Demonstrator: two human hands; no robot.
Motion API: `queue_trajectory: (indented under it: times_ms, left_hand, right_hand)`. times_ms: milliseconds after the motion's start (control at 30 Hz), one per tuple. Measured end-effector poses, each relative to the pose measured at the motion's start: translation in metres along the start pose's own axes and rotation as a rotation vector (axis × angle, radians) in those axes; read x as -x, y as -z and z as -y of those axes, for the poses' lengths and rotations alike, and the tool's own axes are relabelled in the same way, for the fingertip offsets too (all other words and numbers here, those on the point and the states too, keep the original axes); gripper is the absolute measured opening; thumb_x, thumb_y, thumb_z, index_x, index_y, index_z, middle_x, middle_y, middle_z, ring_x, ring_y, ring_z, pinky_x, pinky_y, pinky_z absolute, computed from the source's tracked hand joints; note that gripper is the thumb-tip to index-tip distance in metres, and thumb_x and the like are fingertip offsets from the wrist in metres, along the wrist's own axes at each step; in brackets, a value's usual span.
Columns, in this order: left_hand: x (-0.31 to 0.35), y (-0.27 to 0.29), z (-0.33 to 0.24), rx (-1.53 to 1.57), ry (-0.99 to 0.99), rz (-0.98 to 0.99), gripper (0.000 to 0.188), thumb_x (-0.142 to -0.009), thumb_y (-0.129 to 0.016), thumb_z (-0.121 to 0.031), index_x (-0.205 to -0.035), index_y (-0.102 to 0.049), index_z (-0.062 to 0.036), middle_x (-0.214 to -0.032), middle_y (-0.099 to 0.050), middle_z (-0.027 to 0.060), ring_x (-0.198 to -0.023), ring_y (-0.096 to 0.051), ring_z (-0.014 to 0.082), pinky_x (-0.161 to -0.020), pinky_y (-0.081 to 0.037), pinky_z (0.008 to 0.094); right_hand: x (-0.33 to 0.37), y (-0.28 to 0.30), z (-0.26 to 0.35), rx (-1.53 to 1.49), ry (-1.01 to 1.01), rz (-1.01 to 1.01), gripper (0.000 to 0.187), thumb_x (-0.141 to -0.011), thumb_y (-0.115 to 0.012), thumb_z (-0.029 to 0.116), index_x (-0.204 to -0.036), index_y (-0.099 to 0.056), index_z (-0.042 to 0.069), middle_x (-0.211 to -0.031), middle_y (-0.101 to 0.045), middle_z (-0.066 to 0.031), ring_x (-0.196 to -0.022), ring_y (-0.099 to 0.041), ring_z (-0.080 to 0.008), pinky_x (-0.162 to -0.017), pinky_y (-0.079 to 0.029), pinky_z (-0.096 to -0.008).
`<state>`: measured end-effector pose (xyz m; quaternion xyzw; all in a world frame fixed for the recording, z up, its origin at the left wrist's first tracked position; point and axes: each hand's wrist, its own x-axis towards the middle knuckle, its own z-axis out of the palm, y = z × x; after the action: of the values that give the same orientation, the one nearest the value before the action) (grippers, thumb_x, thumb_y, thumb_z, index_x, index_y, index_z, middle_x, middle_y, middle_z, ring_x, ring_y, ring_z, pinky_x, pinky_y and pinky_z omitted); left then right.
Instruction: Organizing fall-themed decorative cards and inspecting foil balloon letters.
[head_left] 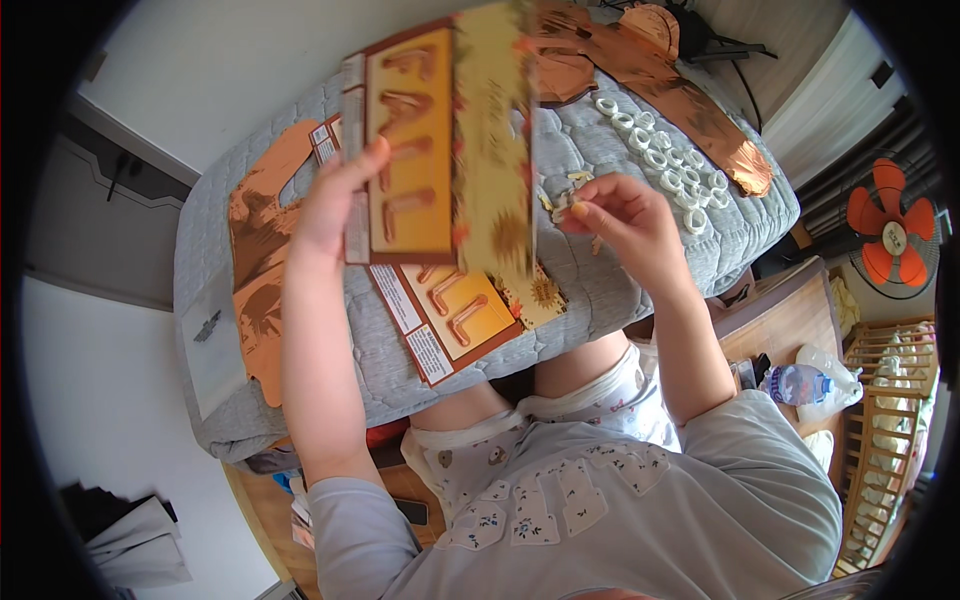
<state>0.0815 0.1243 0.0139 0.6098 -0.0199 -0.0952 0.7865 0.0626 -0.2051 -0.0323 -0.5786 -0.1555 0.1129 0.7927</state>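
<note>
My left hand is closed around the edge of a printed card, its thumb lying across the front. The card is brown and orange with balloon-like lettering, and a pale leaf-bordered panel makes up its right part, slightly blurred. To the right of it, my right hand has its fingertips pinched on a small pale scrap, whose kind I cannot make out. Below the raised card, a similar printed card lies on the grey quilted mattress, partly covered.
Flat copper foil balloons lie along the mattress's left side, with more copper foil at the far right. White ribbon rings sit in rows. An orange-bladed fan, a plastic bottle and wooden rails stand at right.
</note>
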Motion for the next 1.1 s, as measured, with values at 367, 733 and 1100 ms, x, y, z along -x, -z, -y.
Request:
queue_trajectory:
  times_ms: [367,733,1100]
  left_hand:
    - [-0.021,0.060,-0.002,-0.023,-0.082,-0.501,0.046,-0.095,-0.068,-0.023,-0.134,-0.056,-0.0018,-0.121,-0.067,0.0123,-0.101,-0.070,0.0207,-0.084,-0.059,0.0353]
    - [-0.035,0.067,0.013,-0.232,-0.093,-0.589,0.036,-0.095,-0.063,-0.022,-0.122,-0.063,0.0018,-0.111,-0.071,0.0118,-0.093,-0.071,0.0183,-0.078,-0.057,0.0320]
    - [-0.058,0.098,0.034,-0.876,-0.028,-0.800,0.047,-0.089,-0.067,-0.034,-0.118,-0.060,0.0020,-0.108,-0.070,0.0137,-0.096,-0.068,0.0207,-0.083,-0.053,0.0340]
  right_hand:
    - [-0.006,0.016,0.008,1.153,0.459,-0.096,0.016,-0.085,-0.071,0.006,-0.101,-0.071,0.001,-0.096,-0.071,-0.0104,-0.094,-0.066,-0.0281,-0.083,-0.052,-0.0363]
    - [-0.007,0.020,0.009,1.206,0.377,-0.206,0.016,-0.075,-0.080,0.008,-0.090,-0.074,0.002,-0.096,-0.072,-0.0100,-0.093,-0.066,-0.0270,-0.086,-0.052,-0.0355]
    - [-0.008,0.017,0.003,1.316,0.488,-0.188,0.018,-0.085,-0.071,0.006,-0.102,-0.076,0.004,-0.110,-0.073,-0.0092,-0.102,-0.065,-0.0259,-0.085,-0.053,-0.0349]
